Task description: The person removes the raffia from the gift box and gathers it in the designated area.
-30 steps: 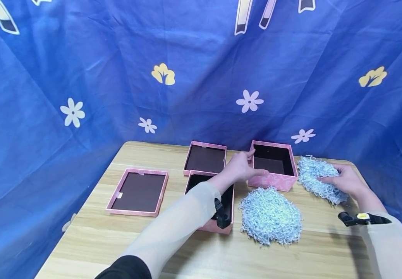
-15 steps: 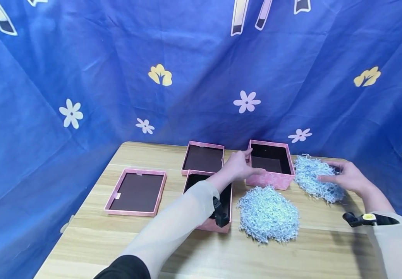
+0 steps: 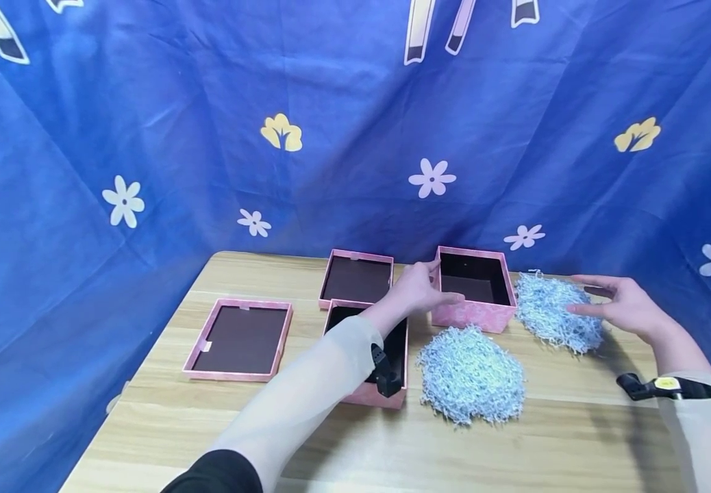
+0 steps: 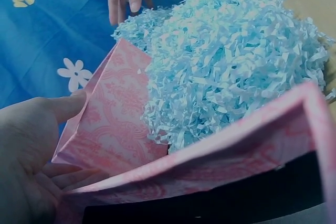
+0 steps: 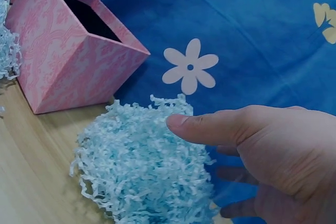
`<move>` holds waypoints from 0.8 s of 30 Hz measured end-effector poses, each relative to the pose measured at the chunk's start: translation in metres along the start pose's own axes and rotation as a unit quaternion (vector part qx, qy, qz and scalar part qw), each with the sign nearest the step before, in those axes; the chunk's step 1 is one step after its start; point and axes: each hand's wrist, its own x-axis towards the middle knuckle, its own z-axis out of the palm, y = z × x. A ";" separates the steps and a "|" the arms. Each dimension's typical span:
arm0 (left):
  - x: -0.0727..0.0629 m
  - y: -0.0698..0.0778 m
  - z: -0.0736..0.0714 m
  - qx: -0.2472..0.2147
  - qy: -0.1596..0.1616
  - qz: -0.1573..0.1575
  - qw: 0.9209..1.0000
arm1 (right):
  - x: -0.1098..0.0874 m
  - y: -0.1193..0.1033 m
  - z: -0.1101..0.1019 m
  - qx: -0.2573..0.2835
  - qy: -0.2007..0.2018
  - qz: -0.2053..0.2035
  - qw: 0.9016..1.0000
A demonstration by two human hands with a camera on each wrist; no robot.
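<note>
My left hand (image 3: 416, 289) touches the left front corner of a pink patterned box (image 3: 472, 315), thumb at its front wall and fingers along its left side. The box stands upright without a lid, its dark inside bare. To its right lies a pile of light blue shredded paper (image 3: 549, 309). My right hand (image 3: 633, 308) is at that pile's right side, thumb and fingers spread apart; in the right wrist view the thumb (image 5: 202, 128) overlaps the paper (image 5: 147, 166), and whether it touches is unclear. Nothing is gripped there.
A second, larger mound of blue shredded paper (image 3: 471, 376) lies in front of the box. Another pink box (image 3: 375, 395) stands under my left forearm, partly hidden. Two pink lids, one at the left (image 3: 241, 340) and one behind (image 3: 357, 277), lie inside up. A blue curtain (image 3: 343, 171) hangs behind the wooden table.
My right hand has drawn back to the right from the far paper pile, its fingers spreading wider. My left hand stays at the box corner. The head view has shifted slightly.
</note>
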 end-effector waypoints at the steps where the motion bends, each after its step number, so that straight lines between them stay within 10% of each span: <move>1: 0.000 0.000 -0.001 -0.001 0.000 -0.001 1.000 | -0.001 -0.002 -0.002 0.002 -0.003 0.002 1.000; 24: -0.015 -0.011 -0.048 0.017 0.039 0.058 0.997 | -0.018 -0.041 -0.018 0.013 0.080 0.010 0.997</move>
